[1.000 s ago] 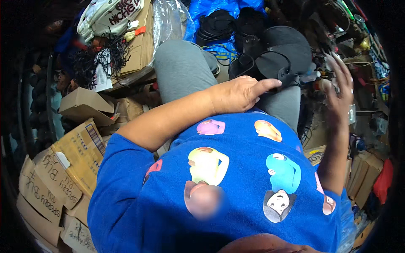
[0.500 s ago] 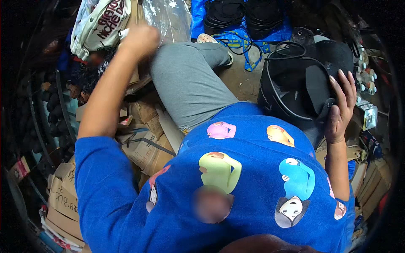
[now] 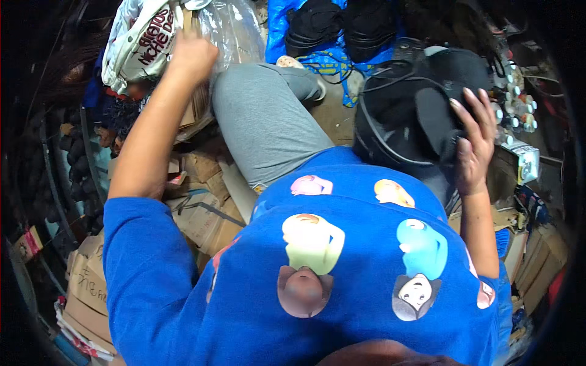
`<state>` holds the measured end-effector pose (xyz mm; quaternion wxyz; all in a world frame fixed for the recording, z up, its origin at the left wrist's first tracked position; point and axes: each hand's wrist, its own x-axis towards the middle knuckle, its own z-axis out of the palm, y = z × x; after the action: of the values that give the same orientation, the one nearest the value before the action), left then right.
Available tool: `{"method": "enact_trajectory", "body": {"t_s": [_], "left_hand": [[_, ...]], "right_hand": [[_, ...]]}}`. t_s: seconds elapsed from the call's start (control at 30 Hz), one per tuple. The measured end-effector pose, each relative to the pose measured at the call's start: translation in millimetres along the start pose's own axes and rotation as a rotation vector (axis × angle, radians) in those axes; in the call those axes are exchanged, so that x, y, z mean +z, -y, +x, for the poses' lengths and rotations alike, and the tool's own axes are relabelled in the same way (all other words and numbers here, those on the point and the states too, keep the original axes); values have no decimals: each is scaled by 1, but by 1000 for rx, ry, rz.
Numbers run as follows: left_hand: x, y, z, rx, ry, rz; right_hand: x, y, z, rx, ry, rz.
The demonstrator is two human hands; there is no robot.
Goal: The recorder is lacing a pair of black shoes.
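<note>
My left hand (image 3: pixel 194 60) is raised at the upper left, closed around the light wooden handle of a tool (image 3: pixel 188 21). The tool's far end is hard to make out beside a pale rounded shape at the top edge. On my right thigh rests a black bag-like fabric piece (image 3: pixel 397 116) with grey piping along its rim and a thin cord loop on top. A darker curved panel stands inside it. My right hand (image 3: pixel 476 137) lies against its right side, fingers stretched and apart, palm partly showing.
A white printed fabric bag (image 3: pixel 137 46) and clear plastic sheeting (image 3: pixel 235 30) lie beyond my left hand. Black corded bundles (image 3: pixel 314 27) sit on a blue sheet ahead. Small white-capped bottles (image 3: pixel 519 107) stand at the right. Flattened cardboard (image 3: pixel 85 287) is at the left.
My left hand has turned, and the wooden handle now shows above the fist. The black piece and my right hand appear slightly further left in the view.
</note>
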<state>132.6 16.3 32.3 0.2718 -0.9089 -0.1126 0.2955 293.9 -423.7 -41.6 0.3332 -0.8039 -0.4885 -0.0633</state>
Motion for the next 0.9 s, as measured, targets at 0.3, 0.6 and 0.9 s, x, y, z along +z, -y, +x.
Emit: {"method": "enact_trajectory", "body": {"t_s": [0.3, 0.6, 0.9], "left_hand": [[-84, -207, 1, 300, -649, -1448], [-49, -189, 10, 271, 177, -2256], [-47, -174, -1, 10, -748, -1211]], "right_hand": [[13, -2, 24, 11, -64, -10], [33, 12, 14, 683, -32, 930], [40, 16, 54, 780, 107, 756]]}}
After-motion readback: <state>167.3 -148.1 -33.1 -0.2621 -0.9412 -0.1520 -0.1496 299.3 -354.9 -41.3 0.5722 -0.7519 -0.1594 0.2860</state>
